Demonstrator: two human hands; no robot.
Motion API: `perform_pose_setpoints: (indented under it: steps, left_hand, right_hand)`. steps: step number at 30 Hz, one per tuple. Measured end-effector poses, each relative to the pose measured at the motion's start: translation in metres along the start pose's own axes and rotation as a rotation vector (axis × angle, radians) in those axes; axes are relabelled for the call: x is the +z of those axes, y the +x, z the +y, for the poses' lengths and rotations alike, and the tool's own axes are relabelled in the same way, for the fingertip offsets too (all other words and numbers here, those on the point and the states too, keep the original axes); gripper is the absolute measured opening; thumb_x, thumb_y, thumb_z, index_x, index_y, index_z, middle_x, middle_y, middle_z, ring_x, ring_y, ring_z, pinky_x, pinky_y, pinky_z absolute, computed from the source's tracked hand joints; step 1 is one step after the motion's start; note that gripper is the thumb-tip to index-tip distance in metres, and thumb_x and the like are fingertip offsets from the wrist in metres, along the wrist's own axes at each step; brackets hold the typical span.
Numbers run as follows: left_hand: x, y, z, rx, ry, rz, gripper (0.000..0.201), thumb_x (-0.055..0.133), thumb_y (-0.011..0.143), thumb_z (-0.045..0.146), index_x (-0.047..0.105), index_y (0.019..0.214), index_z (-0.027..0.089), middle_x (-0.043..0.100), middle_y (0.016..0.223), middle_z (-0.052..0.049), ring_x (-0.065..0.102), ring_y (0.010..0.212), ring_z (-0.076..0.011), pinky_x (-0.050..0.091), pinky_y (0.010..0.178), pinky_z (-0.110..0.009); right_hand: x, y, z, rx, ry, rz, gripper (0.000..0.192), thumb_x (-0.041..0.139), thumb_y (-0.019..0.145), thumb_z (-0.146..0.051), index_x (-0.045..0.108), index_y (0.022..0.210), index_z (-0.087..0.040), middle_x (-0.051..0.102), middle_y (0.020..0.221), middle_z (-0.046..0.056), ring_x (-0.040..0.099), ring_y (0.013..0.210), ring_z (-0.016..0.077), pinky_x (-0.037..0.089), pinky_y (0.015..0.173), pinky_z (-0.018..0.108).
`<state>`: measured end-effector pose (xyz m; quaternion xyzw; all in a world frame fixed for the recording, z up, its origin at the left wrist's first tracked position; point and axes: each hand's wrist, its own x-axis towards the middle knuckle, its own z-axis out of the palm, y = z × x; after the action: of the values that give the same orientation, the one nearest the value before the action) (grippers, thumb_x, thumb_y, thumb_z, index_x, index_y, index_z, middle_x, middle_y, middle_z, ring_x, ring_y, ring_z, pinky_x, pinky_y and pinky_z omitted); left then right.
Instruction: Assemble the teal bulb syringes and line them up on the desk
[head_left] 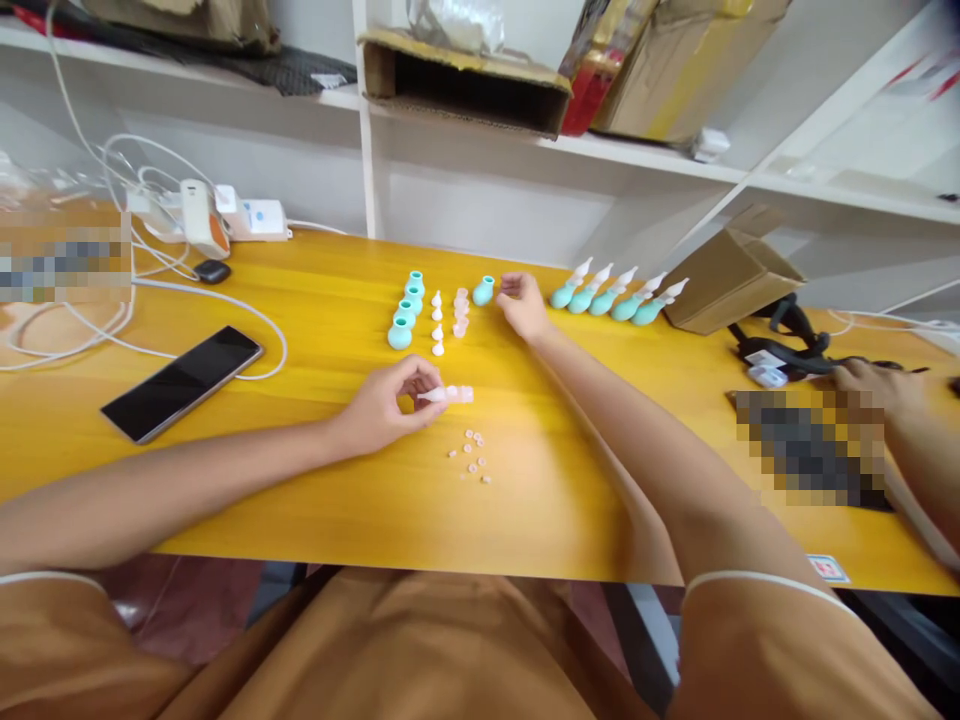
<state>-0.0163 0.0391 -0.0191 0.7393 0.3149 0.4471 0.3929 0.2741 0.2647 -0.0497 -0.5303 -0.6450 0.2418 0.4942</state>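
In our left hand (379, 405) we were grasping a pale nozzle (459, 395), pinched between thumb and forefinger around the middle of the desk (337, 520), just beyond the scattered small rings (468, 448). Our right hand (525, 305) was stretched forward, its fingers loosely curved and apart, with nothing visible inside; it was just beside a green bulb (482, 293), but we could not tell for certain if the fingertips touched it. To do this part well, in our judgement, the pinch had to be light, because such a nozzle seemed soft and could bend, and its wide end had to be free of fingers, as it was. The bulb, we thought, was best handled by its round belly, with little pressure, and without knocking the pink collars (461, 311) near it. As for direction, the nozzle's thin tip pointed left, back toward the palm, and its wide end pointed right; its long axis was almost level, running from side to side along the desk. The bulb stood with its mouth upward, leaning slightly, so the two axes were nearly crosswise.
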Motion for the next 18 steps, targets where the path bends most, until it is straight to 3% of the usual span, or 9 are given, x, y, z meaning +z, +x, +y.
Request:
perform_pose_setpoints:
  steps: [4, 9, 13, 18]
  left_hand:
    - [-0.001, 0.0, 0.005, 0.02, 0.063, -0.007, 0.018, 0.076, 0.097, 0.032, 0.063, 0.103, 0.02, 0.071, 0.097, -0.002, 0.068, 0.084, -0.0149, 0.059, 0.082, -0.03]
    - [-0.001, 0.0, 0.008, 0.012, 0.066, -0.007, 0.017, 0.073, 0.097, 0.032, 0.062, 0.103, 0.02, 0.07, 0.095, -0.001, 0.066, 0.082, -0.0144, 0.058, 0.079, -0.03]
    - [-0.002, -0.001, 0.009, 0.0, 0.044, -0.012, 0.019, 0.072, 0.099, 0.034, 0.061, 0.104, 0.02, 0.07, 0.095, -0.001, 0.066, 0.082, -0.0145, 0.056, 0.078, -0.029]
    - [-0.002, 0.0, 0.011, -0.019, 0.046, -0.016, 0.02, 0.071, 0.1, 0.037, 0.061, 0.105, 0.02, 0.068, 0.093, -0.001, 0.064, 0.08, -0.0141, 0.054, 0.075, -0.029]
  right_hand:
    - [0.017, 0.01, 0.003, 0.075, 0.066, -0.014, 0.042, 0.077, 0.079, -0.033, 0.064, 0.117, -0.023, 0.072, 0.125, 0.01, 0.068, 0.118, 0.0252, 0.054, 0.117, 0.048]
    - [0.021, 0.005, -0.007, 0.117, 0.13, -0.03, 0.045, 0.083, 0.071, -0.033, 0.066, 0.111, -0.021, 0.077, 0.121, 0.011, 0.072, 0.114, 0.025, 0.054, 0.117, 0.046]
    - [0.022, -0.001, -0.019, 0.142, 0.197, -0.008, 0.045, 0.087, 0.067, -0.04, 0.066, 0.1, -0.019, 0.078, 0.108, 0.01, 0.073, 0.104, 0.0244, 0.056, 0.112, 0.045]
    - [0.008, -0.023, -0.034, 0.191, 0.311, 0.073, 0.056, 0.087, 0.07, -0.059, 0.056, 0.101, -0.024, 0.073, 0.101, 0.004, 0.074, 0.104, 0.0232, 0.063, 0.098, 0.042]
